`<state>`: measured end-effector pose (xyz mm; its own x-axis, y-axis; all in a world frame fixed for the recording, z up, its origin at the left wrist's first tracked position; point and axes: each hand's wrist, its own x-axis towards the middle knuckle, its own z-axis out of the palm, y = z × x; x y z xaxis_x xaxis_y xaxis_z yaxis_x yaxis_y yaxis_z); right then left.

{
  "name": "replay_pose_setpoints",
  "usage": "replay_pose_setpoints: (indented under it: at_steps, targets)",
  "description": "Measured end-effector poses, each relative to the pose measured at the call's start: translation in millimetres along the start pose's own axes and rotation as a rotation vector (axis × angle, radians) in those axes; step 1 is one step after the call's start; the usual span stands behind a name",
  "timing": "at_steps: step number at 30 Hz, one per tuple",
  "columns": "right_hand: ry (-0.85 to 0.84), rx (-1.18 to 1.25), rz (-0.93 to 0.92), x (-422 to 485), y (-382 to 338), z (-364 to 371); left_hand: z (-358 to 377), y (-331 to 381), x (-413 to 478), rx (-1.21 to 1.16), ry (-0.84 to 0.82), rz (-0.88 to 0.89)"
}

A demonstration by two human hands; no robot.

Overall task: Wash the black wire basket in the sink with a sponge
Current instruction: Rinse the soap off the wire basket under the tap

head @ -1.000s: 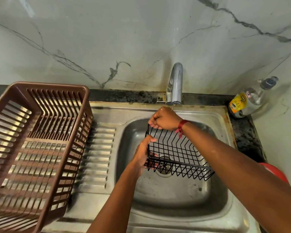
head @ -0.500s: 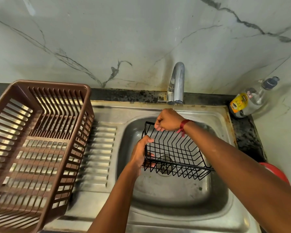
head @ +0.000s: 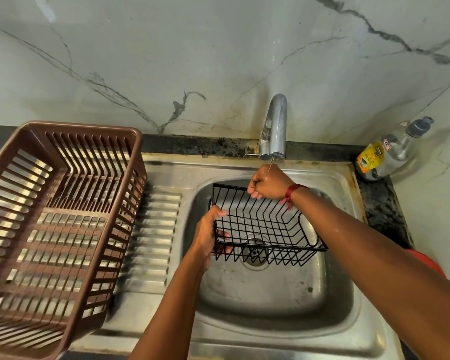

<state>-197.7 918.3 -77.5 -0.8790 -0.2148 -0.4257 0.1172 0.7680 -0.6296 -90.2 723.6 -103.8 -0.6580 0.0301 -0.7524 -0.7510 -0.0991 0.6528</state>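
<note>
Black wire basket [head: 265, 227] hangs over the sink [head: 270, 294]: my left hand [head: 208, 235] grips its left end, my right hand [head: 269, 183] pinches the far rim under the tap [head: 274, 128].

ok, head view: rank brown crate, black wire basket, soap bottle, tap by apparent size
1. brown crate (partly nearer the camera, so exaggerated)
2. black wire basket
3. soap bottle
4. tap
</note>
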Motion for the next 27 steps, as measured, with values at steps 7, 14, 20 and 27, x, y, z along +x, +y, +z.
replay_pose_setpoints:
  at_steps: [7, 14, 20, 27]
  targets:
    - [0.016, -0.064, -0.018, -2, 7, -1, -5, 1, -1, -0.018, 0.018, 0.021]
    - [0.01, -0.126, 0.015, -6, 11, -3, -8, 5, -7, 0.011, 0.028, 0.058]
    - [0.068, -0.161, 0.063, -9, 15, -3, -11, 6, -7, 0.02, 0.061, 0.096]
    - [0.055, -0.04, 0.122, -4, 20, -1, -17, 8, -13, 0.01, 0.064, 0.081]
